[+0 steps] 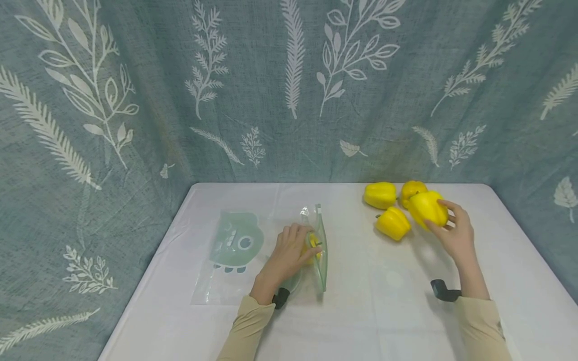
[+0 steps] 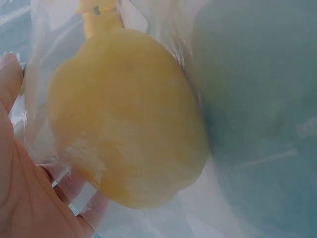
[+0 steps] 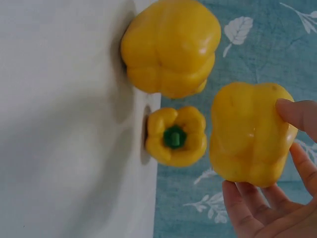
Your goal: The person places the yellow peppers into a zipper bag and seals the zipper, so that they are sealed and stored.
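Note:
My right hand [image 1: 456, 233] grips a yellow bell pepper [image 1: 428, 208] between thumb and fingers, held above the table at the right. In the right wrist view the same pepper [image 3: 252, 134] shows with fingertips at its end and thumb on its side. My left hand [image 1: 286, 250] holds a clear zip bag [image 1: 205, 286] with a green cartoon creature printed on it, near its mouth. The bag's green zip edge [image 1: 321, 250] stands upright, facing right. Another yellow bell pepper [image 2: 129, 119] is inside the bag, partly hidden by the left hand in the head view.
Three more yellow bell peppers lie at the back right: one at the rear [image 1: 380, 195], one nearer [image 1: 393, 223], and one [image 1: 413, 191] partly behind the held pepper. A patterned blue-green curtain [image 1: 271, 100] hangs around the white table [image 1: 356, 311].

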A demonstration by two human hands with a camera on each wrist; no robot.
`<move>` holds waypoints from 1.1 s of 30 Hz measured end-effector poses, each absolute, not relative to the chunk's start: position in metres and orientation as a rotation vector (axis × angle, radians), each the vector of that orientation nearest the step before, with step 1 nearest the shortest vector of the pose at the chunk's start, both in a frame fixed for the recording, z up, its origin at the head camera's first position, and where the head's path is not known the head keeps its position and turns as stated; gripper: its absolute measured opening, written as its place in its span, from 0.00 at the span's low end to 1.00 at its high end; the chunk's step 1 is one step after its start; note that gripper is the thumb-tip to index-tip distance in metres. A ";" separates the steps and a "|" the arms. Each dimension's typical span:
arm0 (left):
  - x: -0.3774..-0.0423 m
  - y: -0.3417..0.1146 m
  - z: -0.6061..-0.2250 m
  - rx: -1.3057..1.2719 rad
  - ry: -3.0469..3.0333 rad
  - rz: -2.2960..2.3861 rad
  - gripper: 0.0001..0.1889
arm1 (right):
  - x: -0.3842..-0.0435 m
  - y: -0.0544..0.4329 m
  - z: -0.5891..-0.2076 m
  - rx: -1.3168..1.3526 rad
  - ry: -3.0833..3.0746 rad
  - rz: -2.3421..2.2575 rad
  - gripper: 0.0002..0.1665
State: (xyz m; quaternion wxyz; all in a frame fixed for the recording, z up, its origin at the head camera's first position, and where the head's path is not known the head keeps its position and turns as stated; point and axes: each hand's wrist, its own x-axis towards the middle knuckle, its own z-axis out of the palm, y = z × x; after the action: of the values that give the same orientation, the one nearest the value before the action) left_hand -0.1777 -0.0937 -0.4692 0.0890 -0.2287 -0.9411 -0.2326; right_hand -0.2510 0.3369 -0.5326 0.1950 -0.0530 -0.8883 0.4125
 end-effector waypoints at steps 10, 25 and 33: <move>-0.176 -0.094 -0.467 -0.681 -2.817 -0.690 0.26 | -0.205 0.275 -0.457 -0.045 -2.537 1.262 0.38; -0.177 -0.094 -0.465 -0.681 -2.819 -0.691 0.27 | -0.186 0.240 -0.435 0.169 -2.551 1.256 0.34; -0.179 -0.095 -0.465 -0.692 -2.821 -0.694 0.27 | -0.183 0.228 -0.431 0.239 -2.567 1.266 0.34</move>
State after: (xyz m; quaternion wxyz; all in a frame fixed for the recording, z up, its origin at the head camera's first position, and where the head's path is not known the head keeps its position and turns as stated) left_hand -0.1788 -0.0948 -0.4651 0.0773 -0.2310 -0.9418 -0.2318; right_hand -0.1830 0.2283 -0.4311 0.1343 0.0824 -0.8856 0.4369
